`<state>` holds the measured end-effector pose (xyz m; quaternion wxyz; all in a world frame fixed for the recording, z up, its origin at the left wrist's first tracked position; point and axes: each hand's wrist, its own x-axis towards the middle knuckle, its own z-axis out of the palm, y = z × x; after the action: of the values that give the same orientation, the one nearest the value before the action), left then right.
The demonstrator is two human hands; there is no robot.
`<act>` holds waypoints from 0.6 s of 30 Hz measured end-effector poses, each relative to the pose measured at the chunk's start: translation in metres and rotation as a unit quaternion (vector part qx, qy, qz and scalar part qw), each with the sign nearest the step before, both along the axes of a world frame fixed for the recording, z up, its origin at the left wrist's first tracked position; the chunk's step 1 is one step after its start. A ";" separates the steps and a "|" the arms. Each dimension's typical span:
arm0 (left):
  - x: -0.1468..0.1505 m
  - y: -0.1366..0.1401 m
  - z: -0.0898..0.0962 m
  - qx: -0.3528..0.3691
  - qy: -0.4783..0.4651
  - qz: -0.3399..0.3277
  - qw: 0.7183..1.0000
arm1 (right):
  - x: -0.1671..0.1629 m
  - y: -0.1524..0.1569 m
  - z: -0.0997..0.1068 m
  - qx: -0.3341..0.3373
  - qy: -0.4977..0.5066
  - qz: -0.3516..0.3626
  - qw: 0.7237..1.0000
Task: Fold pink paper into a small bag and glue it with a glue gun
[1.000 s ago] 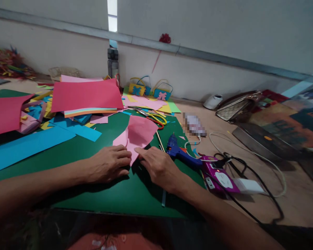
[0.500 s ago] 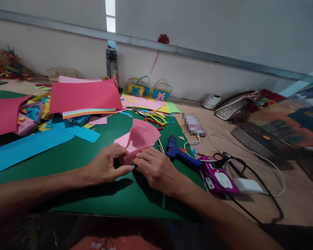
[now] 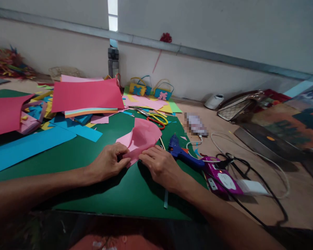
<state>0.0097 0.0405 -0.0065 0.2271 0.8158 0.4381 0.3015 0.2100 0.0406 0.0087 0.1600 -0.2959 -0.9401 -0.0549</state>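
A curled sheet of pink paper (image 3: 145, 133) is held between my two hands above the green board (image 3: 114, 198). My left hand (image 3: 111, 160) pinches its lower left edge between thumb and fingers. At the lower right edge, the closed fingers of my right hand (image 3: 160, 163) grip the same sheet. Just beyond the paper lie scissors with red and yellow handles (image 3: 158, 119). A blue glue gun (image 3: 181, 151) rests to the right of my right hand, and a clear glue stick (image 3: 166, 199) lies below that wrist.
Stacked coloured paper (image 3: 87, 95) and blue strips (image 3: 33, 147) lie on the left. Small paper bags with bows (image 3: 138, 88) stand at the back. To the right are a purple power strip (image 3: 221, 177) with trailing cables, a blurred-out phone (image 3: 196, 124) and a handbag (image 3: 237, 106).
My left thumb has closed up against the paper's lower edge. My right hand has shifted slightly right along that edge. The whole view has moved a little.
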 end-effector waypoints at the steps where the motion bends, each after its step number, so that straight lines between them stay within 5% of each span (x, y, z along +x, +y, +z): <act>1: 0.000 0.000 0.000 -0.002 0.002 0.002 1.000 | 0.002 0.000 0.000 -0.003 0.000 -0.010 1.000; 9: 0.000 0.001 -0.007 -0.012 -0.050 0.009 0.999 | 0.006 -0.003 0.003 -0.037 -0.035 -0.028 0.998; 18: -0.001 0.002 -0.006 0.012 -0.042 -0.006 0.999 | -0.004 -0.010 0.005 -0.001 -0.154 -0.034 0.987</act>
<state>0.0086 0.0423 -0.0128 0.2372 0.8077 0.4194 0.3397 0.2059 0.0307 0.0140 0.0111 -0.3159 -0.9429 -0.1044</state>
